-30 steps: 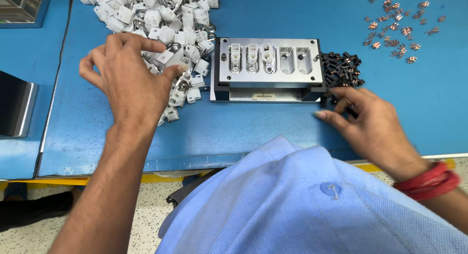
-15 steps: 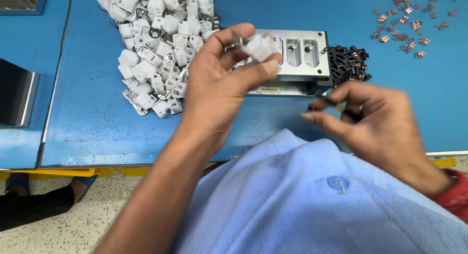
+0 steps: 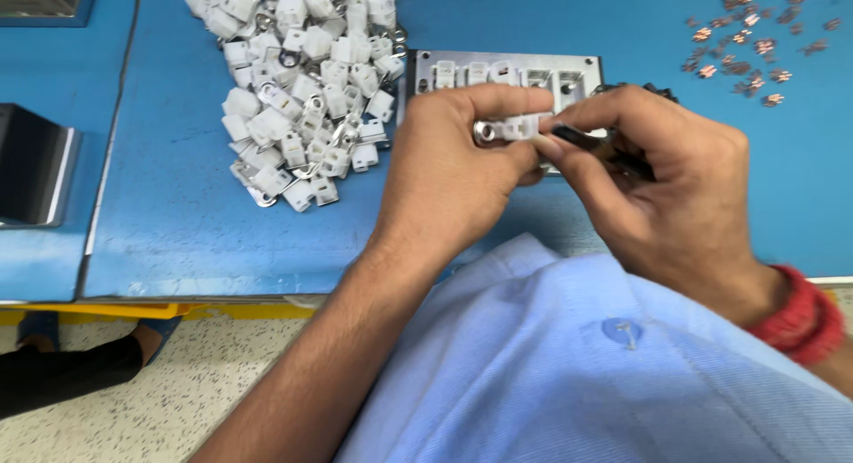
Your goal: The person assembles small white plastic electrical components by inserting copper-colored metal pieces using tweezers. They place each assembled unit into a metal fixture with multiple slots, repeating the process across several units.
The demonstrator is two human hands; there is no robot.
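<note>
My left hand (image 3: 453, 165) pinches a small white plastic part (image 3: 515, 127) with a metal ring at its left end, held just above the blue table. My right hand (image 3: 657, 174) meets it from the right, its fingertips on the same part, and grips a small black piece (image 3: 582, 139) between thumb and forefinger. Both hands hover in front of a grey metal fixture (image 3: 498, 72) with several slots; some slots hold white parts. The hands hide the fixture's front half.
A big heap of white plastic parts (image 3: 302, 81) lies left of the fixture on the blue table (image 3: 178, 223). Small copper pieces (image 3: 755, 45) are scattered at the far right. A grey metal box (image 3: 31, 165) stands at the left edge.
My left hand picked a white part out of the heap and carried it right, over the fixture's front. My right hand rose from the table with a black piece and joined it.
</note>
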